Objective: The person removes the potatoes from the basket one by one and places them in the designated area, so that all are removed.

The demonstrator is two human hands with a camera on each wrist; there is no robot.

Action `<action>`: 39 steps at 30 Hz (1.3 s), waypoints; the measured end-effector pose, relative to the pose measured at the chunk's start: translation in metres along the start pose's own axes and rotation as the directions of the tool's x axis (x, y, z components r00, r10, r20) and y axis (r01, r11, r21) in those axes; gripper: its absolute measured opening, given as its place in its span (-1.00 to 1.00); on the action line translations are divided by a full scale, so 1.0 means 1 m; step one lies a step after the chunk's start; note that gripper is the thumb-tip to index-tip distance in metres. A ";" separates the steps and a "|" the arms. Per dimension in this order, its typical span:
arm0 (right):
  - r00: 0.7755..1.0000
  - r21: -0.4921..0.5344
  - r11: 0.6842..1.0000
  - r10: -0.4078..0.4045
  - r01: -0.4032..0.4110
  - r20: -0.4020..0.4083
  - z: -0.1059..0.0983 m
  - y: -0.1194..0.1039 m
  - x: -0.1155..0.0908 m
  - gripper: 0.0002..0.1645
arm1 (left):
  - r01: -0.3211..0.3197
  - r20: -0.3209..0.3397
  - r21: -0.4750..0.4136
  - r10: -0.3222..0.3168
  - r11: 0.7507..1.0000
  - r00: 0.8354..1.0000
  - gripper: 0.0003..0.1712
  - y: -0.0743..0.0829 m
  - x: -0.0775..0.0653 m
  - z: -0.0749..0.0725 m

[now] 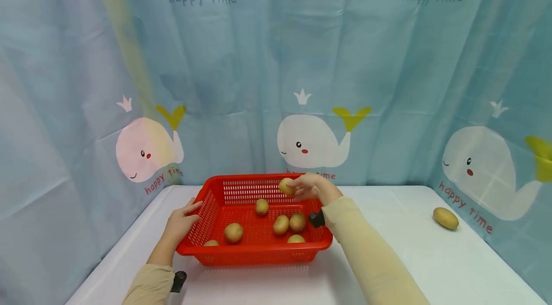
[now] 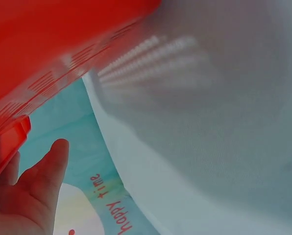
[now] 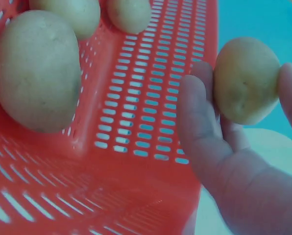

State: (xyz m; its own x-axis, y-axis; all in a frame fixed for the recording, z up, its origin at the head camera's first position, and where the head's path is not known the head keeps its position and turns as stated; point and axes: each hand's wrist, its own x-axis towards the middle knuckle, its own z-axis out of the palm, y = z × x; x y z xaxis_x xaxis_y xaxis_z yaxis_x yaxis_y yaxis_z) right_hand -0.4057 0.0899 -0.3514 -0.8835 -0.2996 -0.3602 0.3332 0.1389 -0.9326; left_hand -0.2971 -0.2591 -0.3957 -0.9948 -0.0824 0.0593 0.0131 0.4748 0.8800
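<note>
My right hand (image 1: 309, 186) pinches a small round potato (image 3: 246, 81) between thumb and fingers, above the far right part of a red plastic basket (image 1: 254, 249). In the right wrist view the potato is held clear of the slotted basket wall. Several more potatoes lie spread over the basket floor, among them one potato (image 1: 234, 232) near the front and another potato (image 1: 261, 207) towards the back. At the basket's left rim rests my left hand (image 1: 181, 222); its thumb stands straight and apart from the rim in the left wrist view, while its other fingers are partly hidden there.
The basket stands on a white table (image 1: 388, 228). Far to the right on the table lies an elongated yellow-brown thing (image 1: 446, 218) that resembles a potato. A blue curtain (image 1: 258, 80) with whale prints hangs behind the table and along both sides.
</note>
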 end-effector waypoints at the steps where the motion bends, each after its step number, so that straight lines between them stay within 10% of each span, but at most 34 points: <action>1: 1.000 0.021 1.000 0.002 -0.002 0.000 0.000 0.000 -0.001 -0.41 | 0.001 0.002 0.003 -0.001 1.000 1.000 -0.41 0.001 0.000 -0.001; 39: 0.990 0.077 0.993 -0.084 0.093 -0.113 -0.071 0.006 -0.069 -0.54 | 0.012 0.017 0.012 -0.012 1.000 1.000 -0.39 0.001 -0.001 -0.003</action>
State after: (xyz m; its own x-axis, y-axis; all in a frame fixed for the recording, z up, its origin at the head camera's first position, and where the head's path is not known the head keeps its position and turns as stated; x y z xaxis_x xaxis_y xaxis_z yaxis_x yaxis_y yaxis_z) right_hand -0.3657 0.1783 -0.3306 -0.9398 -0.2014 -0.2760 0.2743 0.0370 -0.9609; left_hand -0.2960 -0.2612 -0.3939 -0.9965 -0.0728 0.0407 0.0004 0.4839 0.8751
